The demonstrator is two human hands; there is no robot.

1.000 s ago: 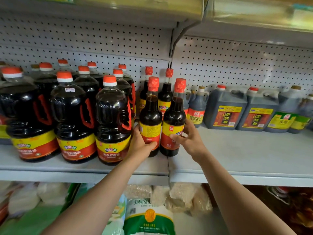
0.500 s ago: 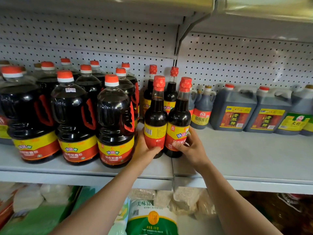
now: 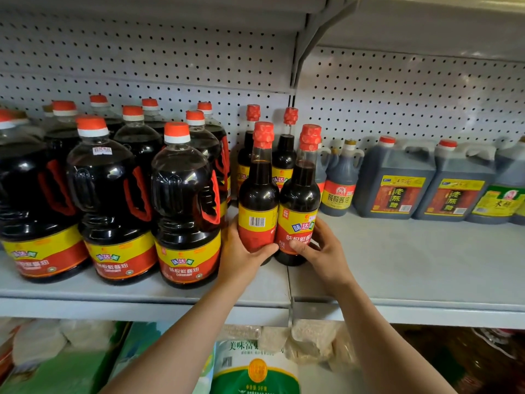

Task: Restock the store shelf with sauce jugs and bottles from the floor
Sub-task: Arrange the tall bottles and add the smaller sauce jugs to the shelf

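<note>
Left hand (image 3: 241, 253) grip wraps the lower label of the left bottle (image 3: 258, 194), thumb across the front. Right hand (image 3: 322, 251) grip curls round the right bottle (image 3: 299, 200). Both bottles upright, touching, on the shelf (image 3: 397, 265) just right of the front jug (image 3: 186, 211).

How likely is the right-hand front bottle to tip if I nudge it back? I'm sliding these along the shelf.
The bottle is tall and narrow-necked, so a push up high would probably tip it; the right hand grips low at the label, which seems safer. It's nearly full, so likely heavy. It looks like smooth glass, possibly slippery and fragile.
</note>
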